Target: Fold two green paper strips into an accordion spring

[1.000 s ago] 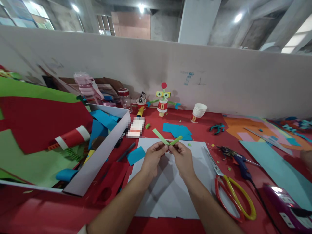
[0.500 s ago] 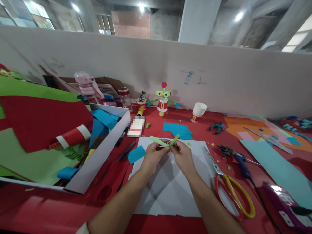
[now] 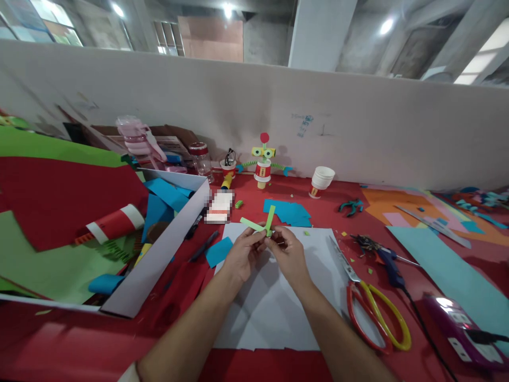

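Note:
Between my two hands is a pair of light green paper strips [image 3: 270, 216], joined at one end near my fingertips. One strip stands up and the other points to the left. My left hand [image 3: 243, 254] pinches the strips close to the join. From the other side, my right hand [image 3: 289, 255] grips the same join with thumb and fingers. Both hands are above white paper sheets [image 3: 274, 313] on the red table. Behind them lie blue paper pieces [image 3: 288, 211], and a smaller blue piece [image 3: 218, 251] is left of my left hand.
Right of the paper lie large scissors [image 3: 371, 307], a glue gun [image 3: 392, 265] and teal pliers [image 3: 350, 207]. At the left, a white box [image 3: 159, 254] holds coloured paper and parts. A paper-cup robot figure [image 3: 263, 171] and stacked cups [image 3: 321, 180] stand at the back.
The right-hand strip has swung from leaning right to nearly upright. My hands have shifted slightly left, and my right fingers have curled round the join. The whole view has shifted a little.

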### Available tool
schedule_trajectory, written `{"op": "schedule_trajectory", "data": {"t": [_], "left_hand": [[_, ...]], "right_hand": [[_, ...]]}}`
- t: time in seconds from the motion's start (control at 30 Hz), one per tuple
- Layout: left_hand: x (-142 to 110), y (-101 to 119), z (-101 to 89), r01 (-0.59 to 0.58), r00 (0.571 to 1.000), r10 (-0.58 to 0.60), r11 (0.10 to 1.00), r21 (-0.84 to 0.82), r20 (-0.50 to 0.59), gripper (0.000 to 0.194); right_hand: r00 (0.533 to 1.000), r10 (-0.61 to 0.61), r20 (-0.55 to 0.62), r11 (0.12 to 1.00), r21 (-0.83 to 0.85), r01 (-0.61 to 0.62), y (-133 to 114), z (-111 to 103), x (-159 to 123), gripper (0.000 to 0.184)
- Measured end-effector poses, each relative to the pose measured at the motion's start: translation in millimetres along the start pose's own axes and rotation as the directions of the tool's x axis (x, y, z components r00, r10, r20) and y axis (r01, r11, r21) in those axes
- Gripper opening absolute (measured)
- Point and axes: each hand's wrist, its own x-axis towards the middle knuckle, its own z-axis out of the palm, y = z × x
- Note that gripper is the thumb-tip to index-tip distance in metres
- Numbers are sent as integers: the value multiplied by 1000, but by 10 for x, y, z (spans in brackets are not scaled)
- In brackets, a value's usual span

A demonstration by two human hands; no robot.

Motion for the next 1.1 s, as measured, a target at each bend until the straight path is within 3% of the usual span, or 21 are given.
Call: {"op": "schedule_trajectory", "data": {"t": [0.13,0.53,0.9,1.1], "left_hand": [[-29,39,13,66,998,-67,998,17,20,21],[-50,45,27,134,990,-129,987,-89,60,20],[-67,41,28,152,983,-137,980,-129,119,21],[-55,74,34,116,991,-109,988,-103,72,24]], "right_hand": [[997,-70,-31,997,-43,69,-7,-6,-2,19],[952,-306,32,919,-250,304,-43,-55,-31,15],[927,-373,30,886,-287,365,-86,-63,-61,21],[940,-341,15,907,-258,333,-49,-49,-70,20]]}}
